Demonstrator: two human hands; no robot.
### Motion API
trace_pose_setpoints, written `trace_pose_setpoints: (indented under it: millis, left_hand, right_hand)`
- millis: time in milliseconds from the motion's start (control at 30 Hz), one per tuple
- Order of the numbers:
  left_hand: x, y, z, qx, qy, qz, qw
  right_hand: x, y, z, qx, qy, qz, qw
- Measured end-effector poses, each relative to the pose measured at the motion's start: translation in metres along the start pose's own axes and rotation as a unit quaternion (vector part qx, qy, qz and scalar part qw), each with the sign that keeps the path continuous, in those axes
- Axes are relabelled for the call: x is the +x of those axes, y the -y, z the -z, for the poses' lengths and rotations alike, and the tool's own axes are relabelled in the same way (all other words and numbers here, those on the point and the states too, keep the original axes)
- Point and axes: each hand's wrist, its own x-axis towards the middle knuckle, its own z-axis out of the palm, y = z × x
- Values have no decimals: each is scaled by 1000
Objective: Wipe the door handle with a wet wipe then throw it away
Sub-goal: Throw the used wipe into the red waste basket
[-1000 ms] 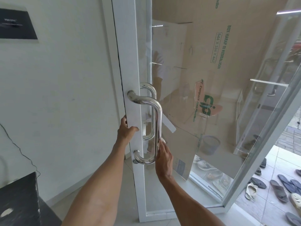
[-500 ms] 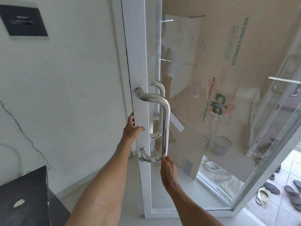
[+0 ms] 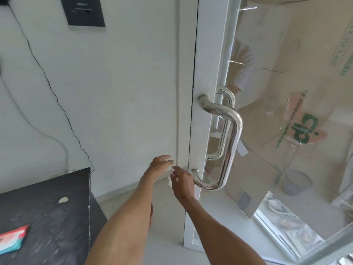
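Note:
The chrome D-shaped door handle (image 3: 232,142) is mounted on the white frame of a glass door (image 3: 206,54). A small crumpled white wet wipe (image 3: 169,181) hangs between my two hands, just left of the door's edge and level with the handle's lower mount. My left hand (image 3: 159,166) reaches in from the left with its fingertips on the wipe's top. My right hand (image 3: 182,183) pinches the wipe from the right, its back close to the handle's lower bend. Most of the wipe is hidden by my fingers.
A black table (image 3: 47,211) stands at the lower left, with a red and teal wipes packet (image 3: 13,238) at its left edge. A thin cable (image 3: 57,100) runs down the white wall. Behind the glass are cardboard sheets, a grey mesh bin (image 3: 296,181) and sandals.
My right hand left the bottom of the handle and moved left. My left hand let go of the door edge and met it at the wipe. The view swung left and down.

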Motion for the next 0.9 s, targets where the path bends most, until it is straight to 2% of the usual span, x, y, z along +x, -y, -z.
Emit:
trace_pose_setpoints:
  millis: [100, 233, 400, 533, 633, 733, 900]
  left_hand:
    - [-6, 17, 19, -13, -38, 34, 999]
    - [-10, 49, 54, -123, -89, 95, 984]
    - [1, 85, 97, -216, -148, 86, 961]
    - [22, 106, 124, -252, -148, 108, 950]
    - [47, 126, 137, -236, -158, 113, 952]
    - [83, 150, 138, -263, -134, 119, 948]
    - [143, 211, 129, -239, -118, 123, 956]
  right_hand:
    - [16, 24, -16, 31, 7, 20, 999]
    - [30, 52, -50, 62, 50, 54, 995]
    - [37, 70, -91, 29, 105, 42, 993]
    - [47, 70, -131, 3, 145, 24, 989]
    - [55, 65, -160, 15, 195, 15, 981]
    - [67, 53, -187, 29, 219, 1, 975]
    - [85, 22, -230, 40, 256, 4, 966]
